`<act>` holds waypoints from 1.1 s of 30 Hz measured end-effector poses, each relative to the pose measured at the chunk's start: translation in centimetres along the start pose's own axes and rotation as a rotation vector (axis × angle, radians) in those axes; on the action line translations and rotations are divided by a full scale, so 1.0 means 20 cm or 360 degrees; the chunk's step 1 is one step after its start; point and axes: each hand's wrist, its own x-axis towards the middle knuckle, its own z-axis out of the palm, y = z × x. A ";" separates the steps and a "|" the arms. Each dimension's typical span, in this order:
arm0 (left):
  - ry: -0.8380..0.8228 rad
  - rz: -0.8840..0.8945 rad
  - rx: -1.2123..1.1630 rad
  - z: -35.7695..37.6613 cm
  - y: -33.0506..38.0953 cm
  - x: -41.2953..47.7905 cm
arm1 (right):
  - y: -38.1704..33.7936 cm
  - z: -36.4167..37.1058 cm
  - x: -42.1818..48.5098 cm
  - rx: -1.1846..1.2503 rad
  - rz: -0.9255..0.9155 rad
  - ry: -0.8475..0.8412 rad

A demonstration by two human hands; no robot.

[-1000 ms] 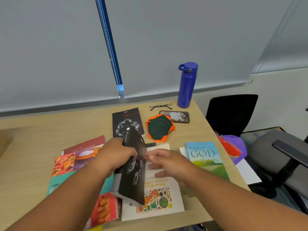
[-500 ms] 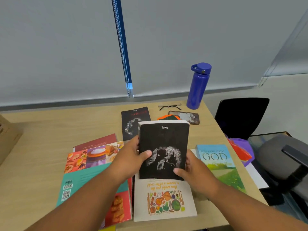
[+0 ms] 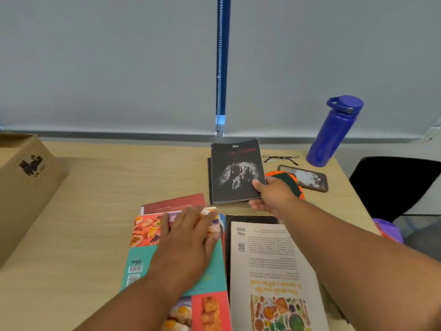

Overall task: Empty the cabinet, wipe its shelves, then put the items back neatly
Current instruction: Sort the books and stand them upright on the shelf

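Observation:
A black paperback (image 3: 236,173) lies on top of a second black book at the far middle of the wooden desk (image 3: 107,187). My right hand (image 3: 269,194) grips its near right corner, thumb on the cover. My left hand (image 3: 191,235) rests flat, fingers straight, on a teal and red cookbook (image 3: 152,237) that tops a pile of cookbooks. Beside that pile lies a beige book (image 3: 269,271) with drawn vegetables, on top of a dark one. No cabinet is in view.
A blue bottle (image 3: 334,132) stands at the far right, with glasses (image 3: 281,158), a phone (image 3: 307,177) and an orange and green cloth (image 3: 286,177) near it. A cardboard box (image 3: 23,182) sits at the left. A black chair (image 3: 396,185) is beyond the desk's right edge.
The black paperback, held up in both hands before, now lies on the other black book farther back. My left hand let go and came down onto the cookbook pile.

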 end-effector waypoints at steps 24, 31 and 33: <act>-0.0266 0.0362 0.0180 0.01 0.43 0.13 | 0.54 -0.44 -0.62 -0.0664 -0.0123 0.0319; -0.0518 0.0156 -0.0889 -0.16 0.48 0.29 | 0.18 -0.56 -0.64 -0.0888 -0.0525 -0.0062; -0.0665 0.0000 -0.1274 -0.12 0.47 0.29 | 0.12 -0.60 -0.64 -0.0945 -0.0561 -0.0145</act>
